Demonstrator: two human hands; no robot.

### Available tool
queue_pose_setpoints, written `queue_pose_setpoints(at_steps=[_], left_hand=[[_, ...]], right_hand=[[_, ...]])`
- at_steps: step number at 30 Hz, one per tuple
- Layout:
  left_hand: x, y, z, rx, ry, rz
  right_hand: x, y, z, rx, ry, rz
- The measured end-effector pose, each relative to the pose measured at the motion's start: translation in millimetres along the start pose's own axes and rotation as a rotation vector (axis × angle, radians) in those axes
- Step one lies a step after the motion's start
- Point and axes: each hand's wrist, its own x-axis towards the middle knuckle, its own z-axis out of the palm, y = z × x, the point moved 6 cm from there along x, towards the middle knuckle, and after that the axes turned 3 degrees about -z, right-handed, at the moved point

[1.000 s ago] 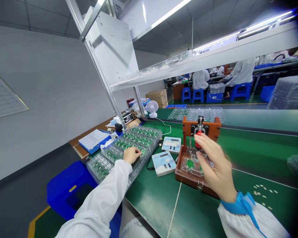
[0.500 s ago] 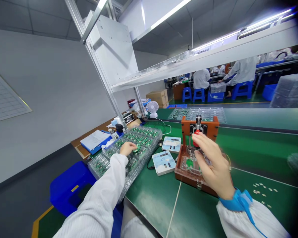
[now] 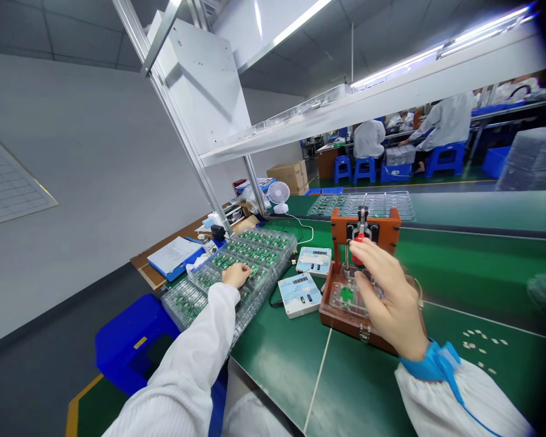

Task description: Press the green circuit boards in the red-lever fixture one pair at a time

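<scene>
So the landmark here is the brown and orange press fixture (image 3: 346, 326) sitting on the green tabletop (image 3: 277, 349), and I'll place everything off that. A small green board (image 3: 346, 295) lies inside it, low down on the left side, in a clear plastic holder (image 3: 335, 296).

The right hand (image 3: 394, 297) is up at the fixture's front right, thumb and fingers apart in a loose C. Its tips are right by the red handle (image 3: 357, 256), though I can't tell if they're actually touching it. There's a blue strap (image 3: 430, 362) around that wrist.

The left hand (image 3: 236, 275) is well over to the left of the fixture, fingers curled down over a clear tray stack (image 3: 261, 301) loaded with more green boards (image 3: 266, 256). Fingertips are too hidden to say whether it's got a board or not.

Between that stack and the fixture there are two white and blue display boxes (image 3: 300, 295), the nearer one lying flat just in front of the other. A little white fan (image 3: 279, 193) stands behind and left of the fixture, and some small pale bits (image 3: 469, 346) are scattered off to its right.
</scene>
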Motion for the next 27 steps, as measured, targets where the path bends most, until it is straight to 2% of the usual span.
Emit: queue_pose_setpoints(at_steps=[10,16,21,27], left_hand=[[-2,4,-2.5,-0.021,0.025,0.004],[0,8,3.4,0.013,0.021,0.001],[3,2,9.8,-0.098,-0.004,-0.056],[1,-3,8.7,-0.215,0.047,-0.038]], right_hand=[[-1,-1,2,-0.008,0.010,0.001],[-2,-1,1,-0.004,0.007,0.007],[-2,-1,1,0.000,0.019,0.018],[-2,-1,1,-0.002,0.025,0.014]])
